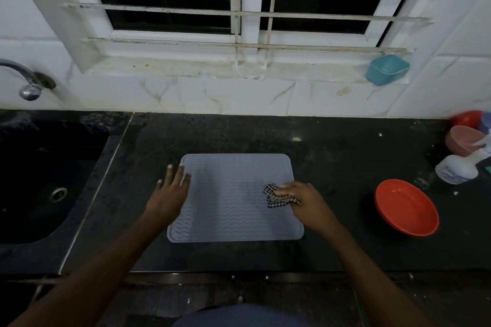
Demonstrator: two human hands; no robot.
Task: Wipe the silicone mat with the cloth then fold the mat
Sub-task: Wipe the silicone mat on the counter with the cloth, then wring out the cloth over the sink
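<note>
A grey ribbed silicone mat [233, 199] lies flat on the black countertop, in the middle of the view. My left hand [170, 191] rests flat with spread fingers on the mat's left edge, partly on the counter. My right hand [303, 200] presses a crumpled black-and-white checked cloth [275, 195] onto the right side of the mat. Part of the cloth is hidden under my fingers.
An orange bowl [406, 207] sits to the right of the mat. A white spray bottle [459, 167], a pink cup [463, 139] and a red bowl [467, 118] crowd the far right. A black sink [39, 180] with a tap [26, 82] lies left. A teal box [388, 69] stands on the window sill.
</note>
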